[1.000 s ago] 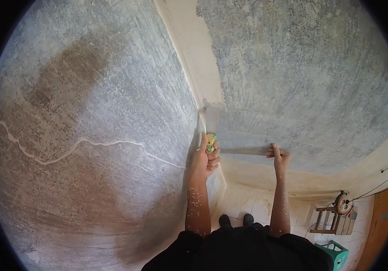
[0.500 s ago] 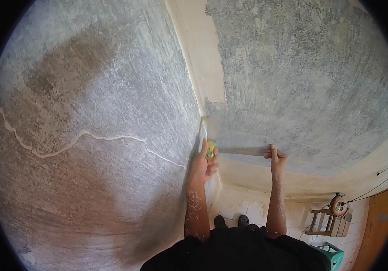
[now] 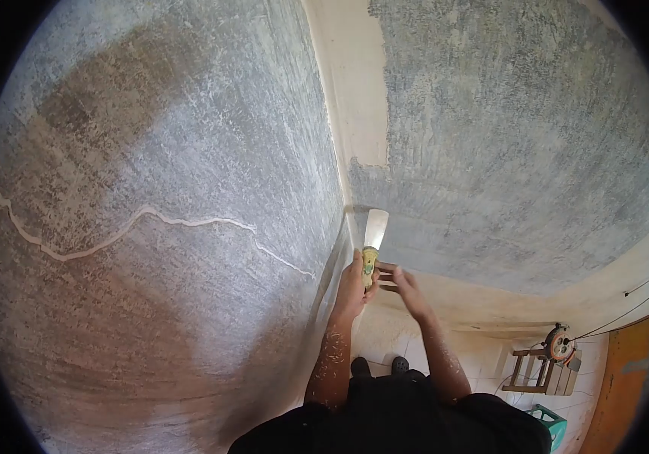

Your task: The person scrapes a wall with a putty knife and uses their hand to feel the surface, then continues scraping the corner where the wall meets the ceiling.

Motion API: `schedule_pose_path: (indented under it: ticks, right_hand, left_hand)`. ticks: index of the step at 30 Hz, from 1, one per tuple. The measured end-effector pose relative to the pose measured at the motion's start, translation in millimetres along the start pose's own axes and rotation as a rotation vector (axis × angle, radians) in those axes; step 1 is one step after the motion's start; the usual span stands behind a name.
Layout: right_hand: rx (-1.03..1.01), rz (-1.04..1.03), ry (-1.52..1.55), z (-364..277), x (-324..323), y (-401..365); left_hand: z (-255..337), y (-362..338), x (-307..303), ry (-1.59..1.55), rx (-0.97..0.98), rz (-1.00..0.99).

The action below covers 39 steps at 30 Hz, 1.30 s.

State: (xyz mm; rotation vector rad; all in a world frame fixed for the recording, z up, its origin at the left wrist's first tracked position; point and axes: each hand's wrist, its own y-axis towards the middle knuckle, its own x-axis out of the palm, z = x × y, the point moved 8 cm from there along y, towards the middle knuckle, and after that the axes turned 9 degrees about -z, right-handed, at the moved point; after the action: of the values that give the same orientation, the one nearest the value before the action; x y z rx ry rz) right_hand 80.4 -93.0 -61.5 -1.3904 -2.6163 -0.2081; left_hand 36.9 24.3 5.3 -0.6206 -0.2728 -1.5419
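A scraper with a wide metal blade and a yellow-green handle points upward in front of the room's corner. My left hand is closed around its handle, thumb along the side. Close on the right is my right hand, its fingers stretched apart toward the handle and their tips right beside it. Behind the blade, the right wall has a scraped, patchy grey surface with a smooth cream strip along the corner. White flakes cling to both forearms.
On the mottled left wall runs a wavy white filled crack. At lower right, a cable reel sits by a small wooden stool, with a green plastic stool nearer. Cables hang beside an orange door.
My right hand has left the right wall and come over beside the scraper handle. The scraper, in my left hand, has shifted slightly right and down, its blade turned to show its face.
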Motion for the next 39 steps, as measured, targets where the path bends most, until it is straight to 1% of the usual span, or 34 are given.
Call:
schedule_pose_path:
  ticks: [2,3,5,6,8,9,12,15,18,19,22,23,25,26,29,32,35,38,39]
  right_hand:
    - [0.062,-0.172,-0.010,-27,41,5]
    - [0.088,-0.255,-0.015,-42,57,9]
    - [0.034,-0.227,-0.007,-61,67,15]
    - [0.013,-0.219,-0.005,-67,68,16]
    - [0.136,-0.224,0.038,-65,74,19]
    - [0.195,-0.231,0.058,-63,74,21]
    - [0.201,-0.314,-0.004,-64,73,31]
    - [-0.076,-0.051,0.088,-92,60,45]
    - [-0.248,0.051,-0.096,-90,34,60]
    - [-0.218,0.086,-0.066,-95,33,58]
    - [-0.262,-0.052,0.219,-82,34,67]
    - [-0.273,-0.128,0.333,-78,41,68]
    - [-0.189,-0.259,0.394,-69,43,65]
    - [-0.147,-0.324,0.421,-65,45,62]
    - [-0.102,-0.264,0.224,-86,42,72]
    - [0.045,-0.146,0.211,-112,48,75]
    - [0.058,-0.058,0.254,-87,38,82]
    - [0.210,-0.095,0.408,-66,53,62]
    - [0.225,-0.069,0.407,-68,58,59]
  left_hand:
    - [-4,2,-12,0.074,-0.005,0.152]
    - [-1,4,-15,0.110,-0.015,0.183]
    - [2,4,-18,0.173,-0.042,0.249]
    - [5,4,-14,0.154,-0.063,0.204]
    - [13,2,-10,0.117,-0.097,0.125]
    - [11,3,-12,0.125,-0.071,0.123]
    - [12,5,-16,0.098,-0.054,0.088]
    - [20,-3,-15,0.339,-0.055,0.250]
    - [25,-27,-35,0.501,0.117,0.454]
    - [27,-40,-36,0.494,0.088,0.430]
    - [22,-68,-40,0.593,0.025,0.246]
    - [21,-74,-40,0.644,-0.021,0.206]
    - [20,-79,-37,0.740,-0.104,0.118]
    - [18,-80,-39,0.735,-0.101,0.107]
    - [13,-81,-41,0.713,-0.085,0.086]
    - [18,-79,-40,0.687,-0.058,0.084]
    - [15,-78,-38,0.676,-0.036,0.062]
    - [15,-75,-41,0.691,-0.020,0.056]
    - [13,-75,-42,0.689,-0.024,0.060]
